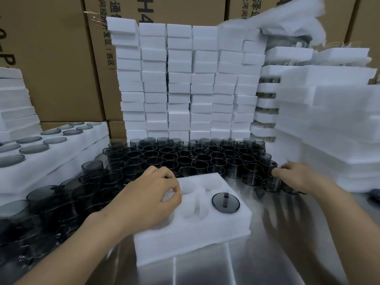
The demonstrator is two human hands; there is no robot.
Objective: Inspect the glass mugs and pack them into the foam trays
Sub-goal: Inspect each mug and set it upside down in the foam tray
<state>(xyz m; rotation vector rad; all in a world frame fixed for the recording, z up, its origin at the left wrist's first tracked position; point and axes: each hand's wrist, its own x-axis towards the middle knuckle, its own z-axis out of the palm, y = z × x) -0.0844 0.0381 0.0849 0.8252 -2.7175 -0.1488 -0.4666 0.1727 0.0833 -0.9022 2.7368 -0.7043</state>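
Bkgd: tall brown cardboard cartons (57,68) stacked wall-to-wall, black print on them, big "H4" (145,7) cut off at the top edge, vert. Chinese text (107,42) down one carton's side. Clear film (92,15) crinkled on that carton's top corner. Smaller carton (116,128) low down, at btm of the wall. Work surface = stainless table (287,254), shiny, blurred reflections. Top R: loose white wadding sheet (292,15), motion-blurred. Far R edge: dark obj (375,194) on the table, mostly out of frame, can't ID.
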